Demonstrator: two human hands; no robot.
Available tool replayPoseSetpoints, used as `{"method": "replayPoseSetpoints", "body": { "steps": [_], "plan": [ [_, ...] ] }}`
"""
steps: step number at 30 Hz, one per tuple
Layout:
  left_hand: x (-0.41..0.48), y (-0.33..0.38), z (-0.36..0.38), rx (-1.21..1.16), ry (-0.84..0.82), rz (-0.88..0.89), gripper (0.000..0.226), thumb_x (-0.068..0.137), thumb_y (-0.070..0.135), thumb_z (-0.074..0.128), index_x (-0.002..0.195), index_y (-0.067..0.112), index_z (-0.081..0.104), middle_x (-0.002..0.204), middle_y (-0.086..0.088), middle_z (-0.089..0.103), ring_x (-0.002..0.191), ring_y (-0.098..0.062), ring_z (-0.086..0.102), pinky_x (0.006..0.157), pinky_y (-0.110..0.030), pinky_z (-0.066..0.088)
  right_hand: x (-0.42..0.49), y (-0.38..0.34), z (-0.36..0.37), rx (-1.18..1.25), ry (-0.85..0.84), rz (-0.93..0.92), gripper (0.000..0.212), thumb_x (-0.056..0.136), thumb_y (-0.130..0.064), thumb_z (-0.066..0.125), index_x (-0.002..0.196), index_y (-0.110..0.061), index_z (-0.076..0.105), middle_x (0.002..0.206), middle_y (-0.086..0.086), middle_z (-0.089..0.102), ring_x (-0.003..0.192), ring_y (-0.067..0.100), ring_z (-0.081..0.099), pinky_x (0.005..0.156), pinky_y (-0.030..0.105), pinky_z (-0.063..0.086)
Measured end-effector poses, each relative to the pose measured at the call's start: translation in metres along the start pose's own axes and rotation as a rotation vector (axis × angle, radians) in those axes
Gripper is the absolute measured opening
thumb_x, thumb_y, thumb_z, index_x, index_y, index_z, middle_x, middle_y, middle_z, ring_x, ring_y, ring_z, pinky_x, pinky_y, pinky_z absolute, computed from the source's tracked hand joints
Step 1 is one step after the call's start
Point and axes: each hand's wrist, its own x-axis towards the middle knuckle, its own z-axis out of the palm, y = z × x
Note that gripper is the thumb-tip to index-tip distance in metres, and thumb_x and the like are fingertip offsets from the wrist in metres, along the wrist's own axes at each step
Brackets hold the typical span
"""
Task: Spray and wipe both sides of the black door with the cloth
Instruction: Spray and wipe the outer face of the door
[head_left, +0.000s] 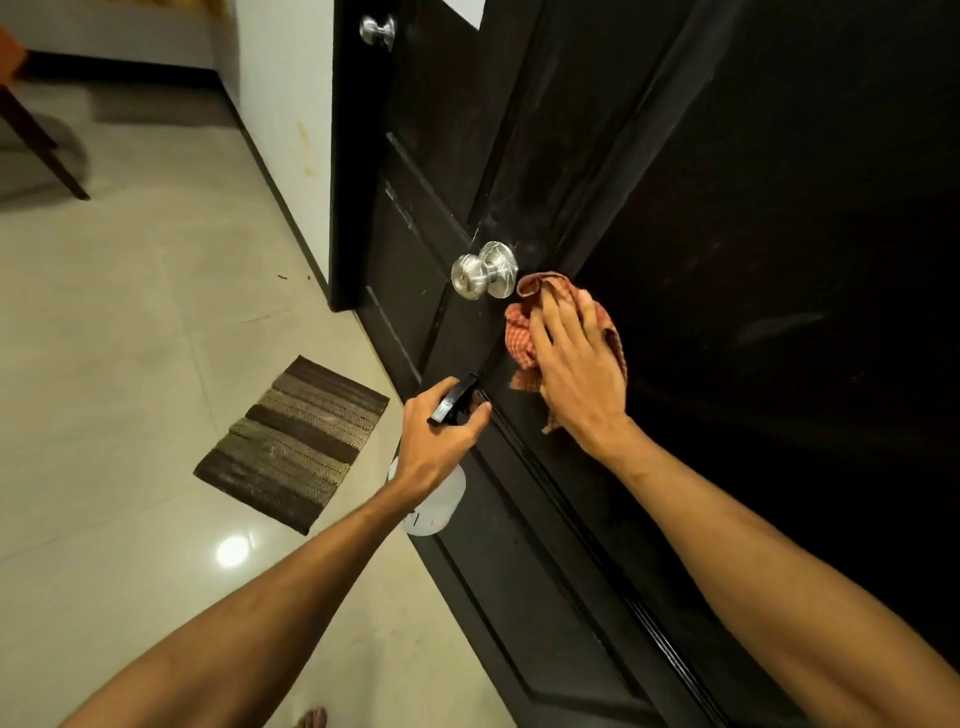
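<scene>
The black door (561, 171) fills the right half of the view, with a silver knob (483, 270) near its middle. My right hand (576, 364) presses a red checked cloth (522, 338) flat against the door just below and right of the knob, fingers spread over it. My left hand (441, 436) grips the black trigger head of a spray bottle (457, 400); the bottle's white body (441, 509) hangs below the hand, close to the door's lower panel.
A second black door with its own silver knob (378, 30) stands beyond, next to a white wall (280, 104). A striped brown mat (293, 441) lies on the pale tiled floor (130, 312). A dark chair leg (47, 150) is at far left.
</scene>
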Motion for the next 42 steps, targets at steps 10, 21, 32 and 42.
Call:
{"method": "replayPoseSetpoints", "body": {
  "steps": [10, 21, 32, 42],
  "plan": [
    [0.02, -0.021, -0.016, 0.021, -0.017, -0.014, 0.035, 0.091, 0.015, 0.08, 0.091, 0.043, 0.058, 0.086, 0.024, 0.06, 0.081, 0.018, 0.06, 0.075, -0.015, 0.049, 0.013, -0.02, 0.011, -0.064, -0.109, -0.15, 0.074, 0.095, -0.036, 0.049, 0.157, -0.003, 0.027, 0.165, 0.021, 0.023, 0.155, 0.039, 0.013, 0.127, 0.054, -0.002],
    [0.027, -0.026, -0.019, 0.025, -0.035, -0.029, 0.021, 0.092, 0.028, 0.08, 0.107, 0.027, 0.066, 0.092, 0.016, 0.064, 0.096, 0.008, 0.064, 0.086, -0.019, 0.054, -0.01, -0.072, 0.06, -0.154, -0.224, -0.372, 0.095, 0.094, -0.063, 0.05, 0.16, -0.004, 0.014, 0.163, 0.022, 0.017, 0.152, 0.045, 0.01, 0.124, 0.058, 0.004],
    [0.023, -0.012, -0.037, 0.035, -0.046, -0.012, 0.014, 0.09, 0.031, 0.08, 0.094, 0.032, 0.066, 0.085, 0.014, 0.069, 0.085, 0.0, 0.068, 0.079, -0.023, 0.056, 0.022, 0.032, -0.022, -0.136, 0.038, -0.071, 0.067, 0.092, -0.025, 0.036, 0.155, -0.005, 0.036, 0.164, 0.02, 0.028, 0.154, 0.036, 0.018, 0.126, 0.055, 0.003],
    [0.021, 0.041, -0.017, -0.065, -0.062, 0.135, 0.014, 0.089, 0.03, 0.082, 0.088, 0.034, 0.069, 0.08, 0.014, 0.071, 0.083, -0.006, 0.07, 0.078, -0.026, 0.058, -0.059, 0.027, -0.018, -0.064, -0.128, -0.209, 0.08, 0.091, -0.043, 0.058, 0.158, -0.01, 0.031, 0.167, 0.014, 0.02, 0.157, 0.029, 0.006, 0.123, 0.051, -0.02]
  ]
}}
